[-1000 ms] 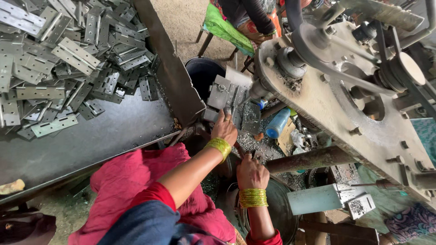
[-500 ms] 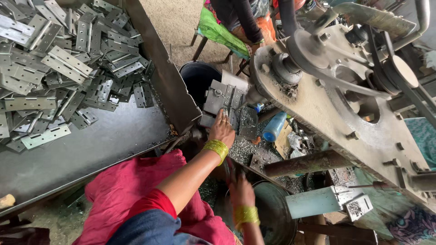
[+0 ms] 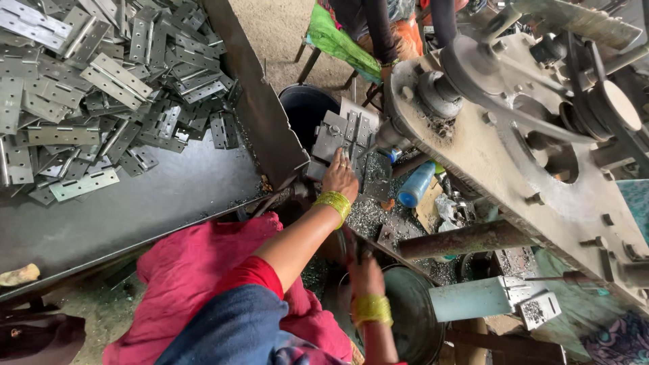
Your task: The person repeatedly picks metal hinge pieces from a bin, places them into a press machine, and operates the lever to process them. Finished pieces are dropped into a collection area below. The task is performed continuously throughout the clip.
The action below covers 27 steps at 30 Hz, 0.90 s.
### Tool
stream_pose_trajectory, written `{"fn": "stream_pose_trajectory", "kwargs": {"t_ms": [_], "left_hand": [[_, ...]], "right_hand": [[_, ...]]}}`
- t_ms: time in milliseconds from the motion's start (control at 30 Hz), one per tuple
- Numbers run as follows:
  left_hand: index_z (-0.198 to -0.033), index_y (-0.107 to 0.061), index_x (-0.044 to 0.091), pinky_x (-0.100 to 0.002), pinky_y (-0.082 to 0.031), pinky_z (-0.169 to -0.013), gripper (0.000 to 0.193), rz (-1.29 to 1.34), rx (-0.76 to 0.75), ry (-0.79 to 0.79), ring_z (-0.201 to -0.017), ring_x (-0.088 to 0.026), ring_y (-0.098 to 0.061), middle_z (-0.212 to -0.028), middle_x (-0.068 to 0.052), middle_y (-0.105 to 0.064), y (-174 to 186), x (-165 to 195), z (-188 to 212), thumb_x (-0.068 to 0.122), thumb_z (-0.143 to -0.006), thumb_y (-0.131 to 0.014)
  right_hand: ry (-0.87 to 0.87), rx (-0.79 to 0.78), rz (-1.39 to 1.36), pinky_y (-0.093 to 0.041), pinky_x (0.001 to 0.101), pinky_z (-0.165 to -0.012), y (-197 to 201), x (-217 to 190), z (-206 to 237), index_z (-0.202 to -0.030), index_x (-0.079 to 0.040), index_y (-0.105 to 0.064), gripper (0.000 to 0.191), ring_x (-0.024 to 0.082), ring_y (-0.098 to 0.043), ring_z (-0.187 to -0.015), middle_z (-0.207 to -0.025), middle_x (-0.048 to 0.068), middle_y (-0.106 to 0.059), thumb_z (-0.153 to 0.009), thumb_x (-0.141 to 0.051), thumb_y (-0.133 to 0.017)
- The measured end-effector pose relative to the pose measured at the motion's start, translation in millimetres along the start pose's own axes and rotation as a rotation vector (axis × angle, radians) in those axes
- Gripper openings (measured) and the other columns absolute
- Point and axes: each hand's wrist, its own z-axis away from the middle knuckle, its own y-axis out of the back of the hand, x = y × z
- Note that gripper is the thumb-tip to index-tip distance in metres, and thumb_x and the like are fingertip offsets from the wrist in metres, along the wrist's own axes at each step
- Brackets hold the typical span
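Tightly between tray edge (image 3: 270, 128) and machine (image 3: 514, 162), hands: left (image 3: 340, 177) flat on hinges (image 3: 341, 135), right (image 3: 366, 274) grip unclear.

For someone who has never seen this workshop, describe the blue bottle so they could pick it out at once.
Start at the big grey metal machine plate with its wheels and belt on the right. Just below its left end, right of the person's left hand on a stack of hinge plates, lies the blue bottle. It is the only bright blue, rounded thing among grey metal scraps.
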Motion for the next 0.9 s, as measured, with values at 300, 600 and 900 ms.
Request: {"fn": "stream_pose_trajectory", "kwargs": {"t_ms": [300,600,900], "left_hand": [[-0.132,-0.069,0.008,-0.053,0.002,-0.131,0.04,-0.015,-0.036,-0.014,-0.157,-0.039,-0.025,-0.164,-0.019,-0.037,12.3,-21.5,-10.0,0.021,-0.108,-0.04],[-0.144,-0.053,0.003,-0.051,0.005,-0.122,0.049,0.03,0.111,0.095,-0.154,-0.037,-0.009,-0.167,-0.014,-0.022,-4.8,-22.4,-8.5,0.017,-0.099,-0.044],[-0.148,-0.052,0.012,-0.06,0.015,-0.122,0.048,0.031,-0.103,0.066,-0.157,-0.037,-0.01,-0.17,-0.01,-0.019,18.0,-20.0,-33.2,0.023,-0.102,-0.045]], "right_hand": [[0.036,-0.021,0.064,-0.052,0.0563,-0.084,8.1,16.8,-23.7,-0.112,-0.004,-0.065,0.053,0.049,-0.066,-0.101,-0.103,0.03,-0.07,-0.09,-0.052,-0.065],[-0.054,0.0,-0.064,-0.054,0.0547,-0.081,-46.2,16.2,8.9,-0.119,-0.005,-0.065,0.053,0.048,-0.067,-0.1,-0.103,0.028,-0.072,-0.089,-0.048,-0.063],[-0.015,-0.02,-0.018,-0.053,0.0546,-0.083,-4.8,10.4,-13.5,-0.11,-0.004,-0.067,0.049,0.048,-0.067,-0.101,-0.104,0.028,-0.072,-0.096,-0.05,-0.059]]}}
